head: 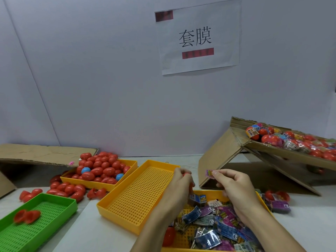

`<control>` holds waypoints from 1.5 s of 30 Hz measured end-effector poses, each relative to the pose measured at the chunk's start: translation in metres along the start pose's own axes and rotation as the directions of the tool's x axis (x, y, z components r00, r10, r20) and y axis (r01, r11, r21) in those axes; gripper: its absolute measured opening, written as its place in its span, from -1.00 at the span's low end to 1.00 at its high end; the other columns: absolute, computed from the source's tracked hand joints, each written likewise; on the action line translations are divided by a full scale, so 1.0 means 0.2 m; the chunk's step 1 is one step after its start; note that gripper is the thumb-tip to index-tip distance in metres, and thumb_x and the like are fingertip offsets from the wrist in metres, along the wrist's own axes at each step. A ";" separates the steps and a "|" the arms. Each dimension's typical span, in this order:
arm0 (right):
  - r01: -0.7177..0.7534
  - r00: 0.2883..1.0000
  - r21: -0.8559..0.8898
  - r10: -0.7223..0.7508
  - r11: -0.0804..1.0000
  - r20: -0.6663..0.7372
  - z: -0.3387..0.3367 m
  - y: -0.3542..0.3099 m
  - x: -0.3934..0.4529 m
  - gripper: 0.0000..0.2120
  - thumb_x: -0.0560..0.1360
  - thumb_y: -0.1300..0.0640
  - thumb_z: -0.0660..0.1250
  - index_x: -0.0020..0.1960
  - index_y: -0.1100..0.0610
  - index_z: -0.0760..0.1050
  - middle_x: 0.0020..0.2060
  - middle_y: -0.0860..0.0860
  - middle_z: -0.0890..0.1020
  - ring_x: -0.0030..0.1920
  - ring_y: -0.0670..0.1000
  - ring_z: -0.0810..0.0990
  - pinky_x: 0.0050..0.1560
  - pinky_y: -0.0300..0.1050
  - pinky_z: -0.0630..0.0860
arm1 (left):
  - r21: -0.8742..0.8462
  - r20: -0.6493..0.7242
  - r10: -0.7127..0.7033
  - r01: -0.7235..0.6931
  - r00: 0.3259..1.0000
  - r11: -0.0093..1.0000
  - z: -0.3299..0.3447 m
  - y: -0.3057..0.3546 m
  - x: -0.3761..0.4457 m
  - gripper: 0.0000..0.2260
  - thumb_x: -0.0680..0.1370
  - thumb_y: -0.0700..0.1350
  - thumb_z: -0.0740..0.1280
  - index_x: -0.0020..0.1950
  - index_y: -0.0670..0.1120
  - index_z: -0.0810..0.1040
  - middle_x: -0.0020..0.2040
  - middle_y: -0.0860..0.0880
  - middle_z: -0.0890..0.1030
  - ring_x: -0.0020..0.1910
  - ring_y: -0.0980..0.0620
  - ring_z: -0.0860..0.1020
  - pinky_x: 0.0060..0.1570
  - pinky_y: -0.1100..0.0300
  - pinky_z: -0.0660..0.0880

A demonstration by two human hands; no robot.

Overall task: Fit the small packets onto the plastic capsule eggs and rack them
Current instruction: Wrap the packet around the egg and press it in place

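At far left, we are keeping a green tray (60, 203) with two red halves lying in it, and behind it a yellow tray (131, 163) heaped with bare eggs (99, 167). At center, the empty rack (138, 197) is waiting. Just right of it, our left hand (179, 186) is curling round a red egg (187, 174), mostly hidden by the fingers. Our right hand (234, 186) is pinching a pink packet (210, 173) level with the egg and just beside it, its long axis pointing roughly at the egg. We judge the right hand must carry it leftward across that small gap. Loose packets (218, 226) are filling the tray below; finished eggs (291, 140) are sitting in the box at right.
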State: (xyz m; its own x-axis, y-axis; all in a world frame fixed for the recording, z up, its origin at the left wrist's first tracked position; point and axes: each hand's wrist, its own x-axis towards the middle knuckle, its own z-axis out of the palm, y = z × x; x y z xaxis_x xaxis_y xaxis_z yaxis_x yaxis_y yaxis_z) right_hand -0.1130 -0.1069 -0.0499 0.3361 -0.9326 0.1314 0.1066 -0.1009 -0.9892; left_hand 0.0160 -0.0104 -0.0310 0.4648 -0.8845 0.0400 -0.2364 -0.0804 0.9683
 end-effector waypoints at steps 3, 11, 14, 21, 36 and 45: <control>0.010 1.000 0.000 -0.010 1.000 0.002 0.00 0.00 0.00 -0.90 0.51 0.13 0.42 -0.16 0.07 0.69 -0.40 -0.11 0.67 -0.29 -0.09 0.56 -0.29 -0.21 0.40 | -0.003 0.010 -0.022 0.022 1.000 1.000 0.00 0.00 0.00 -0.93 0.65 -0.11 0.19 0.12 0.00 0.40 -0.02 -0.11 0.52 -0.22 0.05 0.47 -0.43 0.30 0.45; 0.020 1.000 0.035 -0.020 0.999 -0.001 0.00 -0.01 0.00 -0.94 0.52 0.14 0.42 -0.09 0.06 0.67 -0.33 -0.03 0.68 -0.24 -0.07 0.60 -0.31 -0.22 0.44 | -0.140 -0.134 0.109 -0.128 0.985 0.982 0.00 0.01 0.00 -0.84 0.57 -0.11 0.40 0.12 -0.09 0.52 -0.01 -0.09 0.67 -0.23 0.11 0.65 -0.22 0.27 0.56; 0.031 1.000 0.033 -0.031 0.999 -0.005 0.00 0.00 0.00 -0.95 0.52 0.15 0.42 -0.07 0.05 0.66 -0.34 -0.05 0.68 -0.26 -0.11 0.60 -0.34 -0.27 0.43 | -0.146 -0.176 0.156 -0.182 0.972 0.972 -0.01 0.01 0.00 -0.91 0.55 -0.11 0.42 0.01 -0.09 0.62 -0.13 -0.04 0.69 -0.28 0.10 0.65 -0.23 0.29 0.57; 0.076 0.996 0.005 -0.076 0.997 -0.036 0.01 0.00 0.00 -0.91 0.52 0.13 0.41 -0.14 -0.01 0.64 -0.34 -0.12 0.69 -0.23 -0.13 0.62 -0.29 -0.28 0.44 | -0.202 -0.162 0.126 -0.158 0.979 0.967 0.01 0.01 0.01 -0.94 0.59 -0.14 0.37 0.01 -0.09 0.61 -0.18 -0.06 0.69 -0.26 -0.09 0.70 -0.24 0.23 0.62; 0.128 0.992 -0.011 -0.128 0.992 0.025 0.01 -0.02 -0.01 -0.94 0.53 0.09 0.40 -0.09 -0.04 0.64 -0.28 -0.17 0.70 -0.21 -0.17 0.65 -0.25 -0.27 0.45 | -0.455 -0.115 -0.050 -0.008 0.992 0.891 0.01 -0.01 0.02 -0.90 0.56 -0.16 0.41 0.04 -0.16 0.59 0.02 -0.32 0.64 -0.16 -0.18 0.70 -0.21 0.18 0.63; 0.134 0.988 0.017 -0.135 0.991 0.081 0.02 -0.03 -0.02 -0.93 0.52 0.10 0.41 -0.06 -0.05 0.65 -0.27 -0.16 0.71 -0.24 -0.27 0.63 -0.26 -0.28 0.44 | -0.493 -0.080 -0.049 0.003 0.996 0.870 -0.01 0.00 0.04 -0.87 0.63 -0.16 0.30 0.05 -0.21 0.59 -0.22 -0.24 0.67 -0.36 -0.06 0.62 -0.34 0.23 0.59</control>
State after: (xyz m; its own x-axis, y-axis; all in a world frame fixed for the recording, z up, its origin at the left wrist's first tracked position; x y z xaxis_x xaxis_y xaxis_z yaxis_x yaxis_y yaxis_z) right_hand -0.1112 -0.1014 -0.0452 0.3929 -0.8795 0.2687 0.1663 -0.2194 -0.9614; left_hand 0.0210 -0.0162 -0.0307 0.5424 -0.8400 0.0125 0.2166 0.1542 0.9640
